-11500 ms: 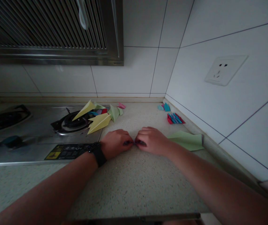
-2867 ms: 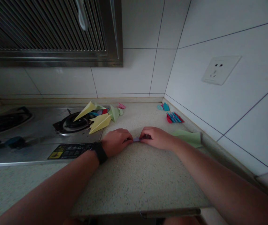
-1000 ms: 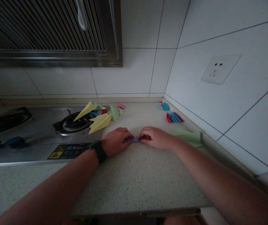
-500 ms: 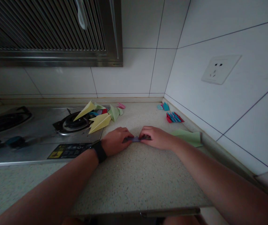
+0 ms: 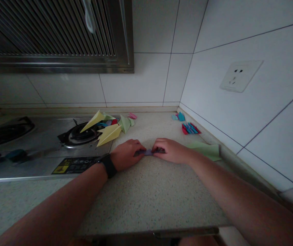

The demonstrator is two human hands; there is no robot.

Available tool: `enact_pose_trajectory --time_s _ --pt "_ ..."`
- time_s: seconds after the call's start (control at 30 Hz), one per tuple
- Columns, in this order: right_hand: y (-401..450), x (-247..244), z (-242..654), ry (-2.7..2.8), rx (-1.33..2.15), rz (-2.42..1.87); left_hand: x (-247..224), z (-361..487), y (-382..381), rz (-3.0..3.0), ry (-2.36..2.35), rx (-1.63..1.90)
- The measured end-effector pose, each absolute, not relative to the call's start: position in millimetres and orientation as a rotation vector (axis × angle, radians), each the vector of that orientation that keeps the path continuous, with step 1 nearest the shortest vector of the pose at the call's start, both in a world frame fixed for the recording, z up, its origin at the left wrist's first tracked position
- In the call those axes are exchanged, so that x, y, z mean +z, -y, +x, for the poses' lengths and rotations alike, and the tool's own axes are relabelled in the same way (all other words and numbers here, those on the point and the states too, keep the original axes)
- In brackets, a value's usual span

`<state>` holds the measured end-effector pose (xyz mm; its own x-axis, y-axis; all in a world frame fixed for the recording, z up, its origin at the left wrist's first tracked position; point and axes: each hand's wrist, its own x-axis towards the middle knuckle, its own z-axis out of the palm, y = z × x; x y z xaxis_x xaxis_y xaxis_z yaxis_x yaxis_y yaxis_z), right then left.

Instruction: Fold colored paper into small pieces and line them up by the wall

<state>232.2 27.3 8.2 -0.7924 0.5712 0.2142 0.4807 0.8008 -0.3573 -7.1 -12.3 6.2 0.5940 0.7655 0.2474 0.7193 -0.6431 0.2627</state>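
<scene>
A small strip of purple paper point(image 5: 148, 152) lies on the speckled counter point(image 5: 156, 191), gripped at both ends. My left hand point(image 5: 128, 154), with a dark watch point(image 5: 108, 165) on its wrist, pinches the left end. The right end is pinched between the fingers of my right hand point(image 5: 171, 150). Both hands rest low on the counter, a short gap apart, and their fingers cover much of the strip. Beside my right forearm lies a sheet of light green paper point(image 5: 206, 151).
Yellow folded paper point(image 5: 109, 134) and green folded paper point(image 5: 124, 123) lie by the gas burner point(image 5: 81, 134). Red and blue folded pieces point(image 5: 190, 128) and a teal one point(image 5: 181, 116) sit near the right wall. A range hood point(image 5: 59, 65) hangs at upper left.
</scene>
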Motion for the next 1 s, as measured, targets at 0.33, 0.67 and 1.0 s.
enact_pose_trajectory --time_s 0.33,0.67,1.0 --pt "-27.3 8.2 232.8 2.682 0.401 -0.804 6.5 -7.2 12.6 2.682 -1.251 0.524" --pt "-27.3 9.0 233.1 2.697 0.381 -0.785 6.9 -7.7 13.2 2.682 -1.255 0.509" --pt "-28.8 6.8 233.2 2.686 0.385 -0.791 8.2 -6.6 13.5 2.689 -1.244 0.512"
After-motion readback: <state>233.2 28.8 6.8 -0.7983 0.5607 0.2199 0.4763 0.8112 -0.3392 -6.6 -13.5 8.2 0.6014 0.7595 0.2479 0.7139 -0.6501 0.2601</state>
